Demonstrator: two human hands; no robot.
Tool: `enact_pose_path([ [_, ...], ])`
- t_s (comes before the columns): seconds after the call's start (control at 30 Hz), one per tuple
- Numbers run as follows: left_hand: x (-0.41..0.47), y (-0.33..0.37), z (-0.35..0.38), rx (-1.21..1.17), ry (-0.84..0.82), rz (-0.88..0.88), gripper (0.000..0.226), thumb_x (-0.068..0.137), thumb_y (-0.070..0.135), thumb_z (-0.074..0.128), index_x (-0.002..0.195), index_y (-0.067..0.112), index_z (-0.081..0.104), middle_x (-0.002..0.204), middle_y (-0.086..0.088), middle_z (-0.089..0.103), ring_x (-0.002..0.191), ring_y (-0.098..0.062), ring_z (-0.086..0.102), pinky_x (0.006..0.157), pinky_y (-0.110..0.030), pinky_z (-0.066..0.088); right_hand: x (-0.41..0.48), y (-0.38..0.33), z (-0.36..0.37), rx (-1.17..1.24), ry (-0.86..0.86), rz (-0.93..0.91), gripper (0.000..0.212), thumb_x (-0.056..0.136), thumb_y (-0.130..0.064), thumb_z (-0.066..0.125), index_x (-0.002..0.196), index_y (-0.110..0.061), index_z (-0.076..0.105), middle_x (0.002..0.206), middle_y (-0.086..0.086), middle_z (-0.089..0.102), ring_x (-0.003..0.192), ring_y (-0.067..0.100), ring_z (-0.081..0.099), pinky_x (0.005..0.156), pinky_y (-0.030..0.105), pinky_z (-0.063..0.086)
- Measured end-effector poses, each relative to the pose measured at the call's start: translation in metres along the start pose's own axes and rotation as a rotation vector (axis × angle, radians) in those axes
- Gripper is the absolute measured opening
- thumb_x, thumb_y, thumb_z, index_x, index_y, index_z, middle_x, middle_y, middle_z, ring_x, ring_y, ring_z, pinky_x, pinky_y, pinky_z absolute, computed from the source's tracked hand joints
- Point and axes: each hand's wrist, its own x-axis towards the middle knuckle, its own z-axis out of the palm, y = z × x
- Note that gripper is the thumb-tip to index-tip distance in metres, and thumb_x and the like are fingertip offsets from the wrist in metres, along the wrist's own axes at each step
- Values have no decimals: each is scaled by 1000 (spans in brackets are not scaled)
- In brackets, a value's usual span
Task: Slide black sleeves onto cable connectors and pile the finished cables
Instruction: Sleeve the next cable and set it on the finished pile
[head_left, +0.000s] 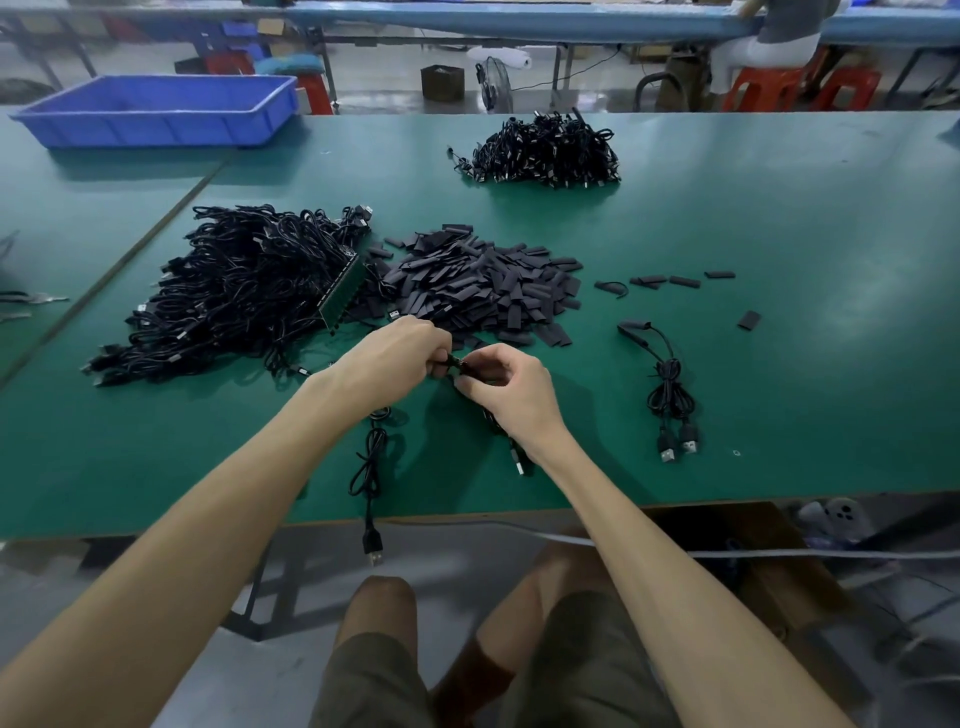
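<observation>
My left hand (392, 358) and my right hand (506, 392) meet above the green table (779, 312), in front of a heap of flat black sleeves (483, 286). Between their fingertips they pinch a small black piece (456, 364), a sleeve at a cable's connector end; details are too small to tell. One black cable (370, 467) trails from under my left hand over the table's front edge. Another cable end (517, 457) shows below my right wrist. A big tangle of black cables (234, 291) lies to the left. Two sleeved cables (670, 389) lie to the right.
A further cable pile (545, 150) sits at the back centre. A blue bin (156, 109) stands on the far left. A few loose sleeves (670, 280) lie right of the heap. A green strip (343, 293) leans on the cable tangle. A person sits at the far bench (774, 36).
</observation>
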Motion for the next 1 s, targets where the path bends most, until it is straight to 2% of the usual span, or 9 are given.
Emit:
enact_pose_path([
  [0.2,3,-4,0,-68,-57,2,16,95,-6,55,87,6,62,77,11,61,84,-21,60,80,-39,53,-1,-1,-1,78,27,-19,13,85,-9,83,97,-9,78,89,5,79,84,17,74,83,29,59],
  [0.3,2,-6,-3,-130,-21,-19,16,97,-2,56,91,10,64,69,9,55,65,-12,50,58,-16,41,0,0,-1,100,29,-31,9,88,-10,81,96,-8,78,86,5,79,78,10,72,79,24,58],
  [0.4,0,-4,-3,-216,-8,-30,20,106,12,49,95,13,66,73,-1,64,58,-11,47,48,-13,34,1,2,-1,104,35,-29,5,90,-13,79,95,-11,79,84,0,79,78,7,72,78,22,57],
  [0.5,-4,-1,-5,-212,-28,12,18,105,22,54,105,13,70,87,-1,68,75,-16,58,63,-17,42,2,3,-2,85,48,-18,7,92,-16,77,96,-11,79,86,0,79,82,11,74,79,26,59],
  [0.57,-8,1,-6,-149,-70,67,18,99,25,64,112,14,69,101,-1,66,95,-20,60,84,-31,47,1,3,-2,95,53,-7,7,92,-16,77,95,-11,80,86,2,80,83,14,75,80,30,60],
  [0.63,-12,1,-5,-64,-48,102,27,98,26,65,123,16,64,111,-1,64,106,-21,58,92,-40,47,0,2,-2,109,53,0,7,92,-17,77,95,-11,80,85,2,80,81,15,76,80,31,61],
  [0.73,-17,3,-3,57,96,202,36,101,28,60,135,16,57,116,-3,63,109,-23,58,91,-42,49,-1,0,-2,151,34,19,12,94,-17,76,97,-6,79,85,7,80,85,24,78,83,35,62],
  [0.9,-20,2,-1,112,205,277,35,103,28,56,132,10,64,113,-7,62,102,-27,62,85,-42,53,-2,-2,-2,137,31,35,18,96,-21,75,99,-4,79,86,7,80,84,24,78,71,24,54],
  [1.0,-20,-2,2,145,215,292,38,103,28,56,136,8,61,113,-9,64,104,-27,62,83,-40,54,-1,-1,-1,97,37,36,19,96,-23,74,98,-5,79,86,8,80,85,26,78,74,33,56],
])
